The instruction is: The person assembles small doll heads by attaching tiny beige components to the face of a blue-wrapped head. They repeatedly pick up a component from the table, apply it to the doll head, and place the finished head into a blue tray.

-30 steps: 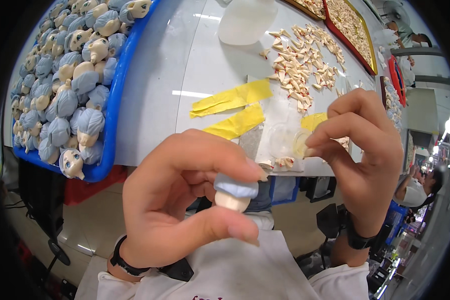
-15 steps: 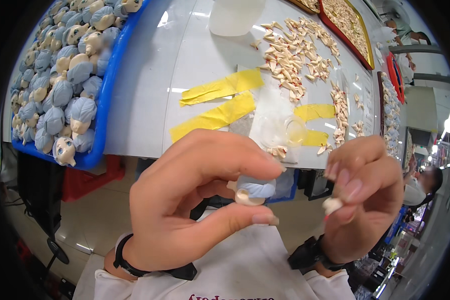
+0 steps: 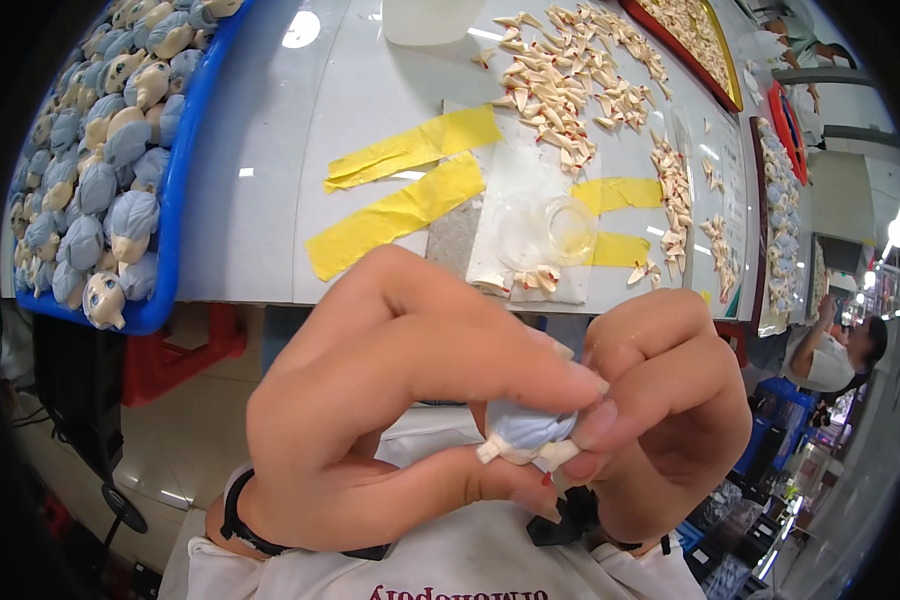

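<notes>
My left hand (image 3: pixel 390 400) pinches a small doll head (image 3: pixel 526 436) with pale blue hair between thumb and fingers, close to my chest. My right hand (image 3: pixel 670 410) is pressed against the head's right side, its fingertips on a small cream ear-shaped piece (image 3: pixel 560 458) at the head. A clear shallow cup (image 3: pixel 555 230) sits on a white sheet (image 3: pixel 510 215) at the table's near edge, with a few cream pieces (image 3: pixel 535 280) beside it.
A blue tray (image 3: pixel 175 200) at the left holds several blue-haired doll heads. Yellow tape strips (image 3: pixel 400 190) lie on the white table. A heap of cream pieces (image 3: pixel 560 80) lies further back. Red trays (image 3: pixel 715 60) stand at the far right. Another person (image 3: pixel 830 350) works at right.
My right hand left the table with a small cream piece and came down to the doll head. Both hands now meet on the head, nearer my chest.
</notes>
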### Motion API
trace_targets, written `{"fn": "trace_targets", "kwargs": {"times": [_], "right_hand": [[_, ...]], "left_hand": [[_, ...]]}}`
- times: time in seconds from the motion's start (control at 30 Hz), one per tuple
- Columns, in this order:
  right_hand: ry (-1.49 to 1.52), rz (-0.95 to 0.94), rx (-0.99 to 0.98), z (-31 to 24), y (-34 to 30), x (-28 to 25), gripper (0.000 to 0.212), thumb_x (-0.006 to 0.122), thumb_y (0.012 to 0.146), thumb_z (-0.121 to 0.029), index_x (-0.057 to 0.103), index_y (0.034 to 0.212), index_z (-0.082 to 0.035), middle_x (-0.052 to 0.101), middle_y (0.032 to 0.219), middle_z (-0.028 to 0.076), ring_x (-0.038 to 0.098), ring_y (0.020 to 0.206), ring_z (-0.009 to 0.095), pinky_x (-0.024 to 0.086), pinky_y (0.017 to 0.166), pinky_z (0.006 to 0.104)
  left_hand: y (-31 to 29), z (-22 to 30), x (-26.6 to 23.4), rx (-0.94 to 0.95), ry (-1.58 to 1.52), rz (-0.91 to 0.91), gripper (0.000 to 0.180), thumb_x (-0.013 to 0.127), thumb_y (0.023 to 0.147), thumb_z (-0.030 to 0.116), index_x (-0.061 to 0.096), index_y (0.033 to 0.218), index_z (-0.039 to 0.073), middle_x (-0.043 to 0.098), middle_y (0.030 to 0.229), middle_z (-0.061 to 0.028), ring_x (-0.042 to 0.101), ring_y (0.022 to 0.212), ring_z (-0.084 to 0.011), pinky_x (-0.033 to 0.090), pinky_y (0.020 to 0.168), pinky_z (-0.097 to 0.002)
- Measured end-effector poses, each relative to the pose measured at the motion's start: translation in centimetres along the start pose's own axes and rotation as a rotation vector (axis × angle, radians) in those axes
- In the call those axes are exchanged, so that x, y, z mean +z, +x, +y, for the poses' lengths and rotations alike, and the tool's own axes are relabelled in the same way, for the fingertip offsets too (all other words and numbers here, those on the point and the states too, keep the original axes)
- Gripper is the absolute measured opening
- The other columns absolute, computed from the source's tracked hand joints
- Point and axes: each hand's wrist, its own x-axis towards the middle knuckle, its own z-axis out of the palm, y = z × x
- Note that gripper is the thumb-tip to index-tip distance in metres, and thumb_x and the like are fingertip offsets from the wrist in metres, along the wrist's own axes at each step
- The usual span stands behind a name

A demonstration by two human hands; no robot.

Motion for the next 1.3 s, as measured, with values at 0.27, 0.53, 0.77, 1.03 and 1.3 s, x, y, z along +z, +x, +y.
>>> {"fn": "trace_targets", "kwargs": {"times": [0.27,0.53,0.77,1.03,1.3], "right_hand": [[-0.560,-0.022,-0.247,-1.1,0.8,-0.4,0.027,0.059,0.058,0.010,0.053,0.078,-0.007,0.047,0.069,0.004,0.041,0.056,0.015,0.032,0.051,0.0254],[-0.634,0.031,-0.320,-0.7,1.5,-0.2,0.026,0.062,0.055,0.008,0.055,0.075,-0.007,0.050,0.068,0.005,0.044,0.053,0.016,0.033,0.050,0.0269],[-0.525,0.091,-0.065,-0.3,3.3,-4.9,0.015,0.057,0.063,0.008,0.053,0.075,0.000,0.051,0.074,0.007,0.048,0.068,0.015,0.038,0.062,0.0243],[-0.708,-0.219,0.042,4.6,9.8,-7.8,0.009,0.059,0.067,-0.001,0.056,0.076,-0.003,0.057,0.073,0.006,0.054,0.067,0.020,0.041,0.061,0.0293],[-0.895,-0.340,-0.061,5.6,10.4,-8.1,0.007,0.058,0.066,-0.002,0.055,0.072,0.000,0.057,0.070,0.013,0.055,0.069,0.030,0.043,0.061,0.0351]], "left_hand": [[-0.2,0.4,1.9,0.180,0.440,0.177,0.032,0.078,0.058,0.006,0.064,0.086,0.003,0.054,0.083,-0.0127,0.057,0.066,-0.0170,0.048,0.058,-0.0210],[0.4,0.6,2.2,0.144,0.473,0.186,0.034,0.080,0.056,0.010,0.065,0.085,0.004,0.053,0.081,-0.0113,0.058,0.067,-0.0168,0.047,0.056,-0.0205],[0.3,-0.3,-0.8,0.037,0.302,0.030,0.041,0.080,0.057,0.008,0.057,0.090,0.001,0.050,0.092,-0.0126,0.058,0.076,-0.0182,0.048,0.059,-0.0215],[-0.4,-0.4,0.0,-0.116,-0.112,0.265,0.045,0.078,0.059,0.003,0.047,0.093,0.002,0.046,0.097,-0.0142,0.058,0.075,-0.0203,0.051,0.061,-0.0230],[-1.0,-0.4,-0.9,-0.121,-0.131,0.174,0.040,0.072,0.065,-0.005,0.053,0.100,0.000,0.049,0.102,-0.0141,0.054,0.094,-0.0174,0.052,0.069,-0.0217]]}}
